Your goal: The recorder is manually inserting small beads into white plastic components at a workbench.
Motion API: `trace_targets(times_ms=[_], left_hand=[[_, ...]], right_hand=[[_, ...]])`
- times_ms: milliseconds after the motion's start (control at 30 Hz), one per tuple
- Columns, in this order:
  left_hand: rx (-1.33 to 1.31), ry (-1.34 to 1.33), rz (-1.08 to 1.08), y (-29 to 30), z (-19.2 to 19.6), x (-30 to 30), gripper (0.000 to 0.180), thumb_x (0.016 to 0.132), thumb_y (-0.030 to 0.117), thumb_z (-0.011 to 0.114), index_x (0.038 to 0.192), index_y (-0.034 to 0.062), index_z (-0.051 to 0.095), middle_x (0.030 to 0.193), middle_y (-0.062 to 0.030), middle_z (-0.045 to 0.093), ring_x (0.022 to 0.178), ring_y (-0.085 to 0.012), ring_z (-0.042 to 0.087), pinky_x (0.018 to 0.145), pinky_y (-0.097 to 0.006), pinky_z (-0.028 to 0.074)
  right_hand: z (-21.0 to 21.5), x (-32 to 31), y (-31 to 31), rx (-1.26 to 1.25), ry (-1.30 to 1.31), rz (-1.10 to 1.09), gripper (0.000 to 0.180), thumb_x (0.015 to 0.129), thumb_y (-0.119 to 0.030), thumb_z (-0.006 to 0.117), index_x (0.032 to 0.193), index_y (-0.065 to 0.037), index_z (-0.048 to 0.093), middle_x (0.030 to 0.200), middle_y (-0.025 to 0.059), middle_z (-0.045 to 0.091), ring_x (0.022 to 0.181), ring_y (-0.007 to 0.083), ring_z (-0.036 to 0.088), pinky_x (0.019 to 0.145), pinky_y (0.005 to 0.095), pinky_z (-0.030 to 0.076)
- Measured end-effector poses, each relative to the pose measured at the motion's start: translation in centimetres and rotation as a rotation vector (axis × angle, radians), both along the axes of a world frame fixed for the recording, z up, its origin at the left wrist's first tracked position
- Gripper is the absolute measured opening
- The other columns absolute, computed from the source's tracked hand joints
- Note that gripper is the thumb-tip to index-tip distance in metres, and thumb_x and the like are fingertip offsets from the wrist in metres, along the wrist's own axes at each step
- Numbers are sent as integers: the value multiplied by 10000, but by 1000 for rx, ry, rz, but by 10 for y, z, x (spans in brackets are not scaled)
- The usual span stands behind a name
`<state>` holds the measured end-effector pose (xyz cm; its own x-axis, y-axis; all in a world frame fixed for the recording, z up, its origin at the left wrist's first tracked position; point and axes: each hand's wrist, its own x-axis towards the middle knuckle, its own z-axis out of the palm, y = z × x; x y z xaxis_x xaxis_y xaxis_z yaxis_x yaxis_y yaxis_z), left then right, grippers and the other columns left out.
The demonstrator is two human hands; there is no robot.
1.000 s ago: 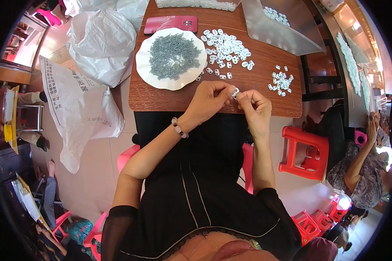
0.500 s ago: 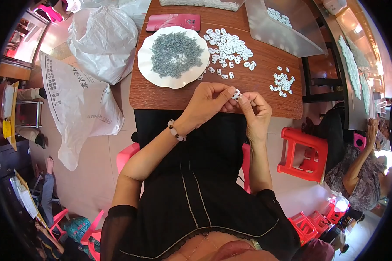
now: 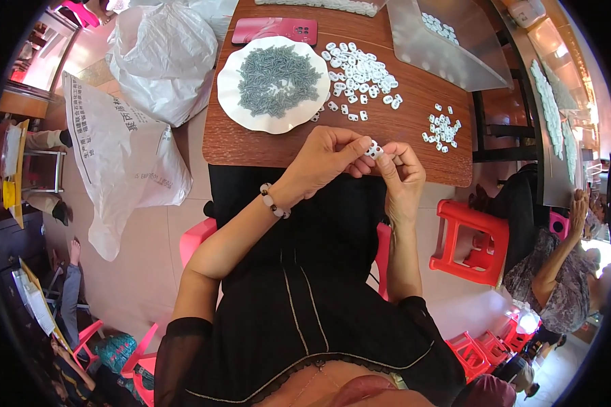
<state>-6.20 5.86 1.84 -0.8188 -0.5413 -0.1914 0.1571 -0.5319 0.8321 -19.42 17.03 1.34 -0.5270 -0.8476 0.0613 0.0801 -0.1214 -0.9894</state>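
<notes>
White piece: a small white plastic piece [image 3: 373,150] with dark round spots and a glossy face, held up between the two hands over the near edge of the brown wood-grain tabletop [image 3: 411,129].
Left hand: the left hand [image 3: 327,157] comes in from the left, its thumb and index fingers closed narrowly on the left side of the piece; a bracelet of pale and dark round beads [image 3: 273,201] circles the wrist.
Right hand: the right hand [image 3: 402,171] pinches the near right side, thumb against the piece, the other fingers curled.
Direction of the piece: the spotted face is turned up toward the camera; the long axis seems to slant from far to near, though the fingers cover too much to be sure.
Plate: a white scalloped plate [image 3: 228,107], far left of the hands, carries a heap of short grey rods [image 3: 275,71].
Loose pieces: a pile of white two-holed plastic pieces [image 3: 366,73] lies just right of the plate; a smaller cluster of white pieces [image 3: 442,129] lies farther right.
Far side: a pinkish-red phone [image 3: 278,30] lies behind the plate; a frosted translucent plastic bin [image 3: 448,62] stands at the far right.
</notes>
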Motion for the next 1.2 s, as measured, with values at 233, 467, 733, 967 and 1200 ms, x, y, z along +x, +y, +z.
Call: trace_targets(times_ms=[233,467,733,967,1200], left_hand=[[-61,-13,-59,-3,-1,0,283,954,254,600,974,-17,681,827,-69,689,696,-86,625,644,-221,519],[-129,-60,-41,-5,5,1,289,937,247,625,902,-33,690,737,-69,671,625,-95,609,564,-221,501],[-170,-38,-153,-11,8,0,335,925,319,641,819,6,698,704,-39,657,611,-79,593,557,-204,476],[-59,27,-189,-8,8,-3,398,925,373,628,795,2,691,713,-49,659,612,-86,600,561,-204,482],[19,86,-217,-7,-1,-1,420,924,408,617,827,7,689,749,-54,662,655,-91,611,614,-211,505]], right_hand=[[7,0,-1,6,-32,34,98,896,-85,673,913,-12,609,800,-15,618,732,28,544,686,179,427],[5,-11,1,57,76,77,110,893,-76,673,937,-3,604,807,-11,619,739,38,558,704,189,450],[25,-1,-4,-12,-30,184,359,936,-91,599,1260,50,535,1101,91,593,971,141,581,827,275,507],[9,-14,-1,-119,96,268,295,947,-132,586,1185,42,609,1105,86,599,936,128,574,804,263,495],[9,-11,1,-76,168,212,273,936,-114,599,1163,36,626,1011,52,596,844,91,528,742,220,420]])
